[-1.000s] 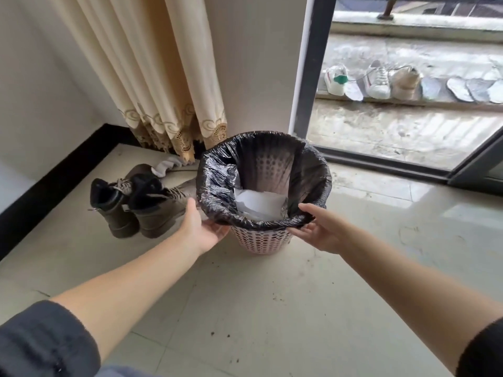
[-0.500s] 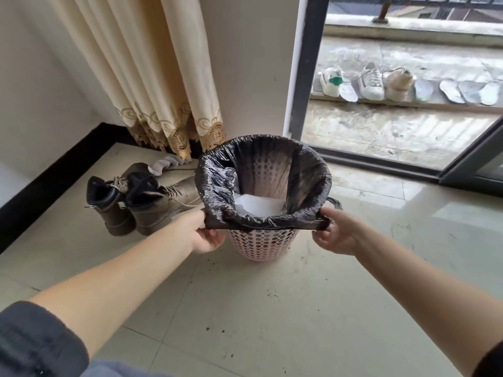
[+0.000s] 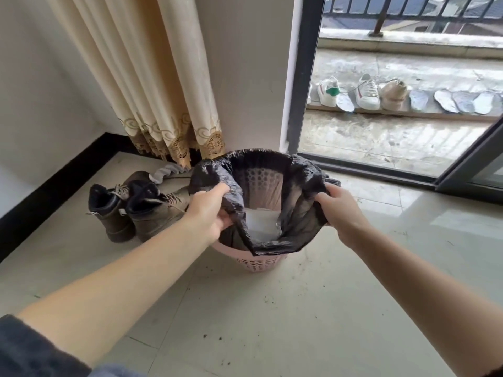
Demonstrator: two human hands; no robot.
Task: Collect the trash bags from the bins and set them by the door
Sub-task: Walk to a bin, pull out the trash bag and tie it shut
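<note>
A black trash bag (image 3: pixel 296 213) lines a pink perforated bin (image 3: pixel 258 262) on the tiled floor. My left hand (image 3: pixel 209 213) grips the bag's left edge, and my right hand (image 3: pixel 340 208) grips its right edge. The near part of the bag's rim is off the bin and lifted, while the far rim still sits over the bin's back edge. White paper (image 3: pixel 262 227) lies inside the bag. The pink rim shows bare at the front.
A pair of brown boots (image 3: pixel 136 208) stands left of the bin, touching my left wrist's side. A cream curtain (image 3: pixel 163 85) hangs behind. An open sliding door (image 3: pixel 304 77) leads to a balcony with several shoes (image 3: pixel 364 93). Dirt specks dot the floor.
Both hands have pulled the bag's near rim up off the bin and raised its sides. The view has tilted up, showing more of the balcony.
</note>
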